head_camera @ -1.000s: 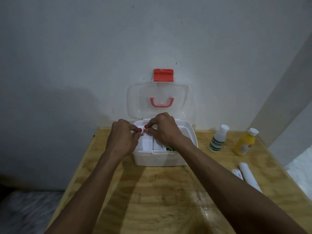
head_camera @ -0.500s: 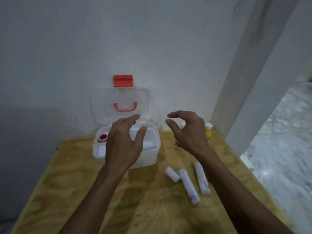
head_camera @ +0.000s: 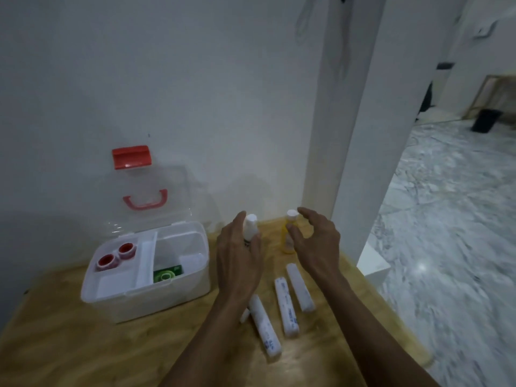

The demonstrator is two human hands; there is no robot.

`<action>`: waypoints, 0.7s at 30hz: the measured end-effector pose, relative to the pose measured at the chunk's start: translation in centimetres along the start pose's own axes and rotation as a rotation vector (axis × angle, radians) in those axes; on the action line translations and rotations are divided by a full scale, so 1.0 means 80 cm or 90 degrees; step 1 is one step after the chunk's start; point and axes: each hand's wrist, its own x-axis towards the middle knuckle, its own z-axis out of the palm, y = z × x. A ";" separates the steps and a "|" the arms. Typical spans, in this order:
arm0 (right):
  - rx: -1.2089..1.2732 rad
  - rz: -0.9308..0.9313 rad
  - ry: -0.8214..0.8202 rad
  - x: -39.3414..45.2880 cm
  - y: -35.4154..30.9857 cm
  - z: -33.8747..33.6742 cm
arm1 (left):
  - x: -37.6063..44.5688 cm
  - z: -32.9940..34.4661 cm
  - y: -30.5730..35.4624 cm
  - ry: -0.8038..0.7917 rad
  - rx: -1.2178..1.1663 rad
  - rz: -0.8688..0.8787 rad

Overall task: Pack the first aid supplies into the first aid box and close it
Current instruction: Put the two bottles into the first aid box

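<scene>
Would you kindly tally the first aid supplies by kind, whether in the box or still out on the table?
Red tape rolls, in the box tray: 2
Green packet, in the box: 1
Bottles (white, yellow), on the table: 2
White bandage rolls, fully visible on the table: 3
Total: 8

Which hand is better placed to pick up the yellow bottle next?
Right. The right hand is open beside the yellow bottle, fingers curving round it; the left hand is at the white bottle.
</scene>
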 end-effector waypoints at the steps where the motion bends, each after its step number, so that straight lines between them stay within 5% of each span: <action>1: 0.005 0.001 0.004 -0.001 0.003 0.005 | 0.002 0.005 -0.002 0.003 -0.004 -0.007; 21: 0.066 -0.057 0.106 0.010 0.025 0.044 | 0.023 0.045 -0.027 0.101 0.014 0.046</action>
